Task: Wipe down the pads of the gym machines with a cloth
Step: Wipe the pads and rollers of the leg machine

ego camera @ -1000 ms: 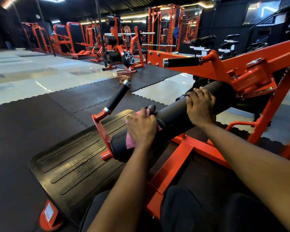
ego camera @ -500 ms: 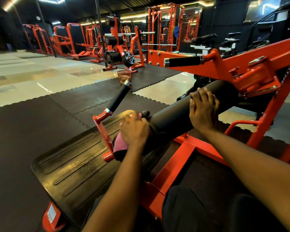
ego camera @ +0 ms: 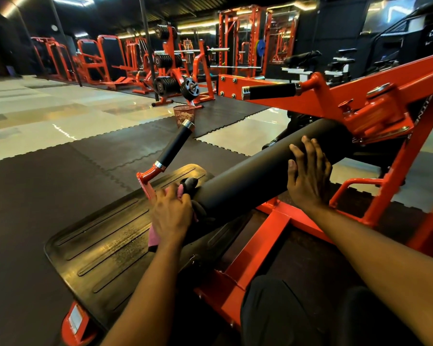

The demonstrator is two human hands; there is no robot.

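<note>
Since a moment ago, the left hand has slid to the near end of the black roller pad, fingers curled round the pink cloth; the right hand rests flat on the pad, fingers straight.

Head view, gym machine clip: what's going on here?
A person is wiping the black roller pad of an orange gym machine. The left hand grips a pink cloth at the pad's left end, beside the orange handle bracket. The right hand lies flat on the pad farther along, fingers straight, apparently steadying it. A ribbed black footplate lies below the left hand.
</note>
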